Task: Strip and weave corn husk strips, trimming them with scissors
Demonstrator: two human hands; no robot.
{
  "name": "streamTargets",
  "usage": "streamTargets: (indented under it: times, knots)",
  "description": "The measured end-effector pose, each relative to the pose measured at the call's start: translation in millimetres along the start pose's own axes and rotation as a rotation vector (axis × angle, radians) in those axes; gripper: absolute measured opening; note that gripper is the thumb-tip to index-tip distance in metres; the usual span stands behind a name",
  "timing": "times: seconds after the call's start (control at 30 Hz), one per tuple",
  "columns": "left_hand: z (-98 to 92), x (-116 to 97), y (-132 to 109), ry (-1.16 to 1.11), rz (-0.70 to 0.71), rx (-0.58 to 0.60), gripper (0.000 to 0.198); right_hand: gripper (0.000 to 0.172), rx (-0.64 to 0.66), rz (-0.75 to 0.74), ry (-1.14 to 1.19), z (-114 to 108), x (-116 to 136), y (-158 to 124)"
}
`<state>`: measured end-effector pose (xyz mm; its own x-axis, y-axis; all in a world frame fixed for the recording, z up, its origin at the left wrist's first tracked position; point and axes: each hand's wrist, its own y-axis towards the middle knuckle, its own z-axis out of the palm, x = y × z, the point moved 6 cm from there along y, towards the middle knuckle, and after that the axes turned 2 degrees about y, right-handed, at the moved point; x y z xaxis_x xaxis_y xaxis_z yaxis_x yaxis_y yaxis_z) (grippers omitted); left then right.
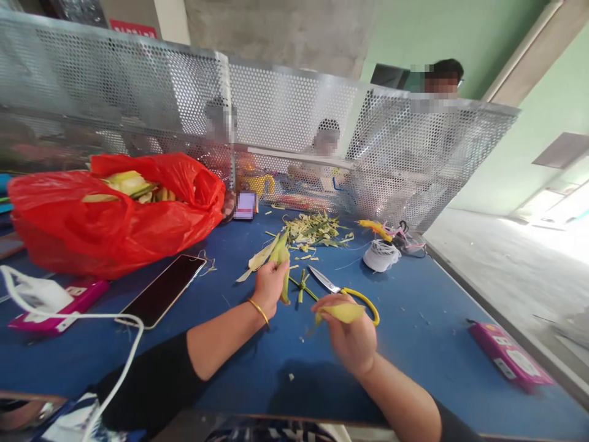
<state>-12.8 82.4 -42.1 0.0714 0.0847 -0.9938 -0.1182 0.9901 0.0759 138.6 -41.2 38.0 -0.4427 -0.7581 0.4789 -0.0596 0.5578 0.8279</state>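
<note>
My left hand (269, 283) is closed around a bundle of pale green leaf strips (279, 253) that point up and away from me over the blue table (414, 319). My right hand (350, 334) is closed on a folded yellow-green leaf piece (343, 313). Yellow-handled scissors (343, 288) lie on the table just beyond my right hand, blades pointing left. A small green leaf scrap (302, 287) lies between my hands.
A red plastic bag (115, 215) holding leaves sits at the left, a phone (163, 290) in front of it. Leaf trimmings (315, 230), a white thread spool (380, 255), and pink boxes (508, 356) lie around. A perforated metal screen (294, 116) backs the table; people sit beyond it.
</note>
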Motion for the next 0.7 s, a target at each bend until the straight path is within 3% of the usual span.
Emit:
streamTargets:
  times: [0.07,0.17,0.23,0.3,0.37,0.5,0.6,0.7]
  knots:
    - [-9.1,3.4,3.4,-0.022,-0.167,-0.121,0.038,0.016,-0.06,0.015,0.056,-14.2,-2.3,1.4]
    - [-9.2,-9.1,-2.4,-0.118,-0.203,-0.171,0.033,0.016,-0.161,0.19,0.075,-29.9,-20.9,10.4]
    - [0.6,-19.8,-12.9,-0.177,-0.166,-0.086,0.03,0.023,-0.033,0.339,0.107,-21.2,-34.7,18.0]
    - [13.0,-26.2,-27.0,-0.202,-0.158,0.033,0.029,0.031,0.182,0.439,0.237,0.1,-41.3,19.9]
    - [22.2,-28.5,-39.7,-0.236,-0.176,0.114,0.029,0.034,0.315,0.518,0.337,20.5,-42.8,14.4]
    - [28.6,-27.7,-49.6,-0.269,-0.25,0.188,0.034,0.032,0.31,0.555,0.275,35.2,-44.3,4.3]
    - [25.6,-29.7,-46.0,-0.275,-0.257,0.185,0.031,0.028,0.164,0.562,0.14,11.1,-56.4,13.5]
    - [22.0,-27.9,-42.6,-0.24,-0.309,0.163,0.022,0.029,-0.076,0.61,-0.105,-43.8,-79.0,32.5]
